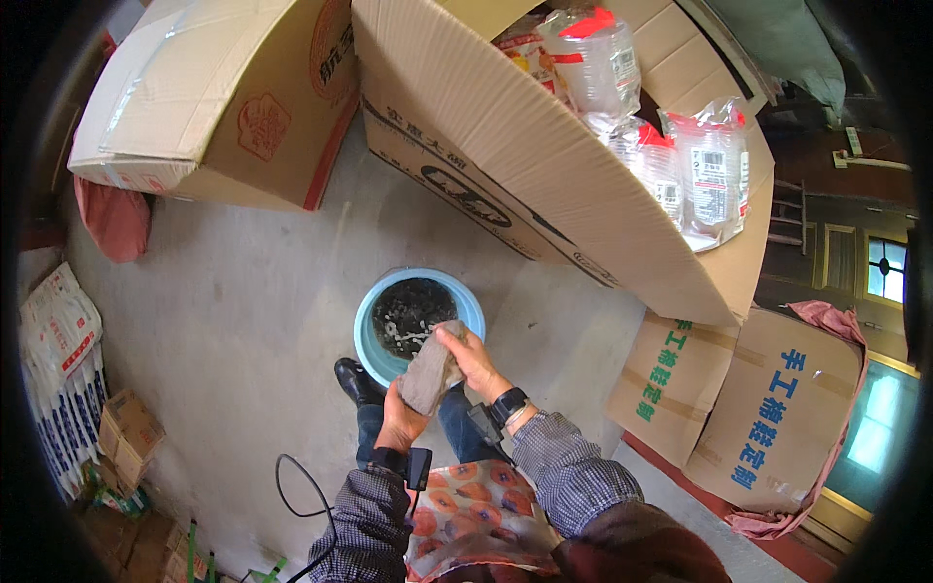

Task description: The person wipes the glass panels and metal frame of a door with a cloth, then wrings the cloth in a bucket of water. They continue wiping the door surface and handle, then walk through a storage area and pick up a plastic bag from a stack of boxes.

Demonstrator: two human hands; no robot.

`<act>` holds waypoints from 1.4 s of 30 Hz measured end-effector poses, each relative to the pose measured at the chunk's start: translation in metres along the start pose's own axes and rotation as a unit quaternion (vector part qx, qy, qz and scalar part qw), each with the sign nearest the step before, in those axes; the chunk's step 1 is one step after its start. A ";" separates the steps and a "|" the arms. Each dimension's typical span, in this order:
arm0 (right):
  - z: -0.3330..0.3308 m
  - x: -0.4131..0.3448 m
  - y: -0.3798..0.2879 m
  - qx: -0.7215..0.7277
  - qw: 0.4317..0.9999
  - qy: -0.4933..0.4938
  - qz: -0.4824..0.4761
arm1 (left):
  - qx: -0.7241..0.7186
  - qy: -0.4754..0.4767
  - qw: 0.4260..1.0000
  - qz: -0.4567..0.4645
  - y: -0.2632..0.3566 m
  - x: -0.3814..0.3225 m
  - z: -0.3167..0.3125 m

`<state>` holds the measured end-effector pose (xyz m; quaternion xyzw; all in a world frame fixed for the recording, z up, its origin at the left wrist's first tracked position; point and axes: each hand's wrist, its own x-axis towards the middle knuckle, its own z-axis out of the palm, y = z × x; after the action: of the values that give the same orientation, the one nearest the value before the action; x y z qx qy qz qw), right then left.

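Both my hands hold a wet-looking grey-brown cloth (430,372), bunched into a long wad. My left hand (402,417) grips its lower end, and my right hand (470,361) is closed around its upper end, thumb on top. Just beyond and partly under the cloth stands a light blue plastic bucket (362,342). Dark water (412,306) with whitish foam or reflections fills part of it. The cloth hides the bucket's near right rim.
A large open carton (496,146) holds wrapped stacks of clear plastic cups (707,175). Another taped carton (204,95) stands at upper left. Printed cartons (780,408) sit at right, stacked packages (65,342) at left. A black cable (321,488) loops beside my left forearm.
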<state>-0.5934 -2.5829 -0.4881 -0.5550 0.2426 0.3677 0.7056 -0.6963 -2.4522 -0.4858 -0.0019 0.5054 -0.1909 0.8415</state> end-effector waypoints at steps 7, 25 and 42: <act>0.034 -0.049 0.005 -0.379 0.915 -0.006 -0.137 | -0.049 -0.051 0.997 -0.035 -0.023 -0.010 0.000; -0.023 -0.030 0.015 -0.036 0.975 -0.148 0.159 | -0.297 -0.119 0.934 -0.157 -0.025 -0.051 -0.002; 0.012 -0.017 -0.006 -0.164 0.974 -0.153 0.037 | 0.288 -0.120 0.947 0.080 -0.024 -0.004 -0.002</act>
<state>-0.5998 -2.5759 -0.4688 -0.5911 0.0889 0.5091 0.6193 -0.7070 -2.4724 -0.4782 0.2579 0.3224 -0.2592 0.8731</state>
